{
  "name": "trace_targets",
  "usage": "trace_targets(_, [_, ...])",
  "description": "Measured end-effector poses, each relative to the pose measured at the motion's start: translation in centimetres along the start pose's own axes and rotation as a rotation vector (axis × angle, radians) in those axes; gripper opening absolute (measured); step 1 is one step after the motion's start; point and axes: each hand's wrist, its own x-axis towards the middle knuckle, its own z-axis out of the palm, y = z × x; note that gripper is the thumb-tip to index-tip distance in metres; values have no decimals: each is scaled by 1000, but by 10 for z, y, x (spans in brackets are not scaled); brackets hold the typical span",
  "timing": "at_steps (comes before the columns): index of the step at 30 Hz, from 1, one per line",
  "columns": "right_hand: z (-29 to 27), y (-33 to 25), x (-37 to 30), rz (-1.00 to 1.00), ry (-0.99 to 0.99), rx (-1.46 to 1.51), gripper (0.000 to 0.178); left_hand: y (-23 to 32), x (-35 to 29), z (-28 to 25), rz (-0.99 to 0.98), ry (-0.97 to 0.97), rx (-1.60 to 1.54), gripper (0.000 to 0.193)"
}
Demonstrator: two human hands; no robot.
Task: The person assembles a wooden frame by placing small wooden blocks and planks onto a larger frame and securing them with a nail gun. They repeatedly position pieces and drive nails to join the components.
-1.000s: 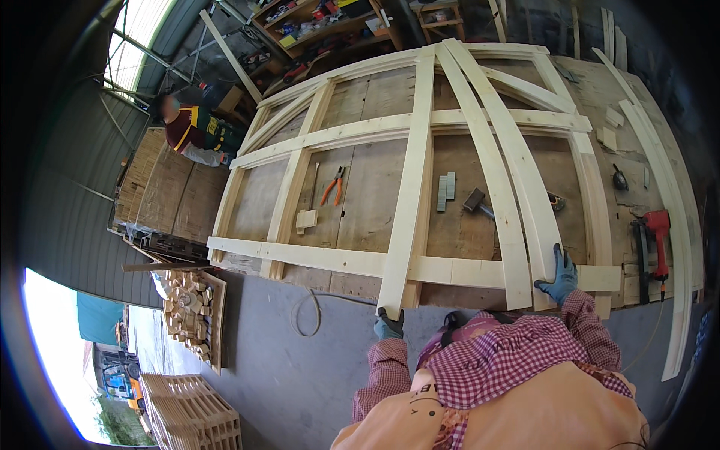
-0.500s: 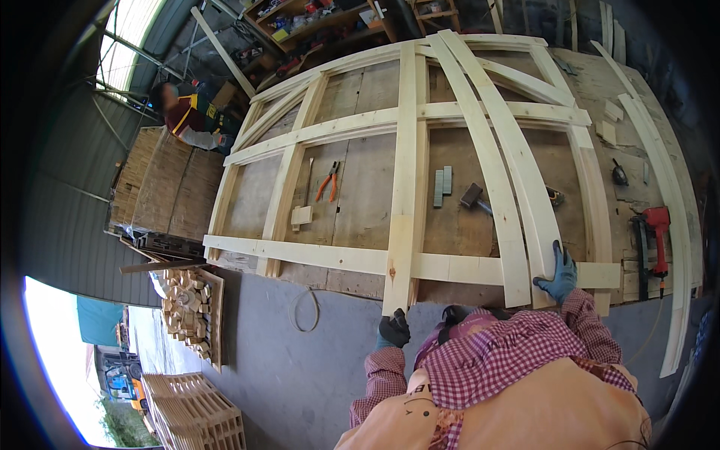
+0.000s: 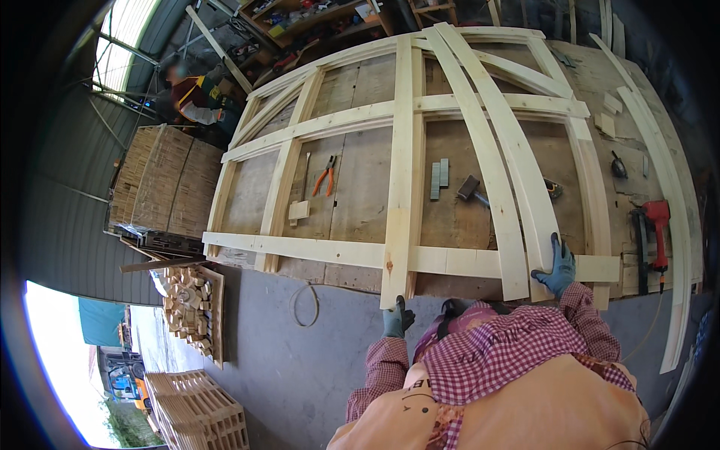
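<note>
My right hand (image 3: 556, 271), in a blue-grey glove, grips the near right edge of a long pale wooden board (image 3: 523, 176), its thumb across the top and a finger stretched along the side. That board lies across a large wooden frame (image 3: 322, 250), beside a second slanting board (image 3: 480, 154). At the near end of the frame's middle board (image 3: 400, 217) is my left hand (image 3: 397, 319), gloved too, thumb and fingers apart, holding nothing that I can see. Whether it touches the board end is unclear.
Inside the frame lie orange-handled pliers (image 3: 325, 177), staple strips (image 3: 436, 180), a hammer (image 3: 469, 187) and wood offcuts (image 3: 298, 211). A red nail gun (image 3: 657, 225) rests at the right by long boards (image 3: 660, 157). Another person (image 3: 196, 101) stands far left, near stacked wood (image 3: 161, 176).
My left hand has turned and its fingers have spread at the board's end. My right hand stays on its board. The person at the far left has shifted slightly right and straightened.
</note>
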Motion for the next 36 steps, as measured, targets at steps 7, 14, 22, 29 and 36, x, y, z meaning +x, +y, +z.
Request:
trace_targets(7, [3, 1, 2, 0, -30, -12, 116, -5, -5, 56, 16, -145, -62, 43])
trace_targets(14, [5, 5, 3, -12, -20, -15, 116, -2, -13, 33, -109, -174, -88, 48])
trace_targets(22, [3, 2, 6, 9, -65, -48, 117, -20, 23, -24, -117, -334, -143, 62])
trace_targets(29, [1, 4, 4, 17, -57, -26, 118, -28, 51, -1, 1013, 58, 884, 59])
trace_targets(36, [-4, -4, 1, 53, -84, -35, 117, 8, 57, 9, 257, -50, 276, 65])
